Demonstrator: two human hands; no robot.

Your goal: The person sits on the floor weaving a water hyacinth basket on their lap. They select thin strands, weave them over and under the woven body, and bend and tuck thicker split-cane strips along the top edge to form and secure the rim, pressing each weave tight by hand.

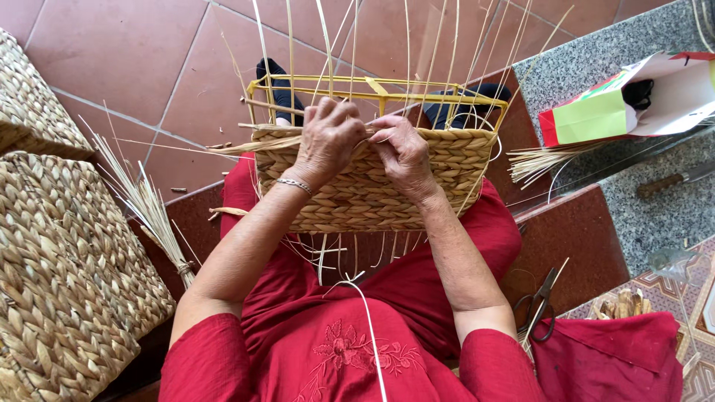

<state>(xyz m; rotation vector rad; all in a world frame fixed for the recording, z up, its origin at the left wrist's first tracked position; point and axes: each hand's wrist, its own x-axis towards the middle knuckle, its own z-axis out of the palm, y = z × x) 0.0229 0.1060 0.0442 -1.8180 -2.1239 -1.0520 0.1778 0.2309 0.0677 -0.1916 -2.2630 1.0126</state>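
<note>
The half-woven basket (372,186) rests on my lap at the centre of the frame, its long axis running left to right, its woven wall facing me. Both hands sit on the top woven edge — my left hand (328,138) curled over the rim, fingers clenched on a flat fibre strand (257,144) that trails off toward the left; my right hand (402,149) just beside it, pinching the weave. The strand lies along the rim, directly under my left hand, so that hand is nearer. Thin upright stakes (328,45) rise through the yellow frame (372,85) beyond my knuckles.

Tan braided basket (372,186) on a yellow frame (380,89); red embroidered dress (335,335); terracotta floor tiles (126,52).
</note>
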